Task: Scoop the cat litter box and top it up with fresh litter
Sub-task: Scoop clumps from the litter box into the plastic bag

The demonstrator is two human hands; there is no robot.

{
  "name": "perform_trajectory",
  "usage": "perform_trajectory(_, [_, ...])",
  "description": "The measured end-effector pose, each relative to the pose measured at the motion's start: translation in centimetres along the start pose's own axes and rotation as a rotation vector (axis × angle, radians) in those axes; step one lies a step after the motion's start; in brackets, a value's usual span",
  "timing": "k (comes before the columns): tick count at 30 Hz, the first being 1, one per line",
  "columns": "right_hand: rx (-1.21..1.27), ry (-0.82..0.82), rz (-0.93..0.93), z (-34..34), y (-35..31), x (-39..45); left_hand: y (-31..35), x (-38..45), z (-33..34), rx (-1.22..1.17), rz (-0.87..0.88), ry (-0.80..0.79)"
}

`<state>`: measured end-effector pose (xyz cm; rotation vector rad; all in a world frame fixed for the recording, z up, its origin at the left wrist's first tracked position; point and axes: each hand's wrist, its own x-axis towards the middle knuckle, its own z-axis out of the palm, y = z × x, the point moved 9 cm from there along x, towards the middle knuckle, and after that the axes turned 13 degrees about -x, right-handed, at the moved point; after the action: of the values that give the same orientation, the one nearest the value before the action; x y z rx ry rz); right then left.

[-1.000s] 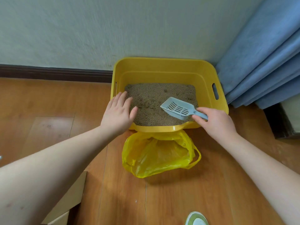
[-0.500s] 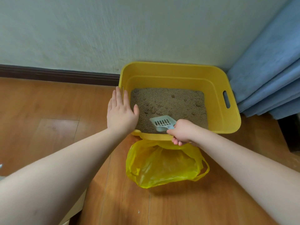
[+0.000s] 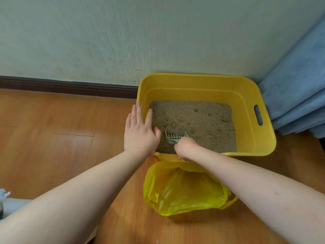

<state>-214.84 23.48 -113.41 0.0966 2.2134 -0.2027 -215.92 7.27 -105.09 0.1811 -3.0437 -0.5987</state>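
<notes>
A yellow plastic litter box (image 3: 249, 95) stands on the wood floor against the wall, holding tan litter (image 3: 198, 120) with several small dents. My left hand (image 3: 139, 132) lies flat on the box's near left corner, fingers spread. My right hand (image 3: 184, 147) is closed around the handle of a pale grey slotted scoop (image 3: 175, 137), whose blade digs into the litter at the near left of the box. An open yellow plastic bag (image 3: 184, 189) lies on the floor right in front of the box.
A blue curtain (image 3: 299, 88) hangs at the right, touching the box's far right corner. A dark baseboard (image 3: 66, 86) runs along the wall. Something grey and blurred (image 3: 7, 203) sits at the left edge of the floor.
My right hand has carried the scoop from the right side of the box to the near left and pushed its blade down into the litter. The left hand stayed on the rim.
</notes>
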Motion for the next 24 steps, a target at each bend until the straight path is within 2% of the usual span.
perform_trajectory(2, [-0.182,-0.063,0.050,0.5,-0.7,-0.3,0.4,0.0,0.1,0.018,0.041,-0.001])
perform_trajectory(5, [-0.303,-0.009,0.050,0.6,-1.0,2.8,0.4,-0.1,-0.2,0.010,0.057,0.034])
perform_trajectory(10, [-0.033,0.019,0.087,0.4,-0.6,5.2,1.0,-0.1,0.1,0.021,0.136,0.033])
perform_trajectory(18, [-0.027,0.072,0.089,0.1,-0.8,6.7,1.0,0.0,0.2,0.029,0.136,0.018])
perform_trajectory(20, [0.017,0.065,0.051,0.0,-1.1,7.3,1.0,0.0,0.3,0.029,0.134,0.009])
perform_trajectory(22, [0.056,0.082,0.095,-0.2,-0.8,7.7,1.0,0.0,0.2,0.031,0.138,0.010])
perform_trajectory(24, [0.150,0.148,0.101,-1.2,-0.8,8.1,1.1,0.0,0.3,0.032,0.142,0.004])
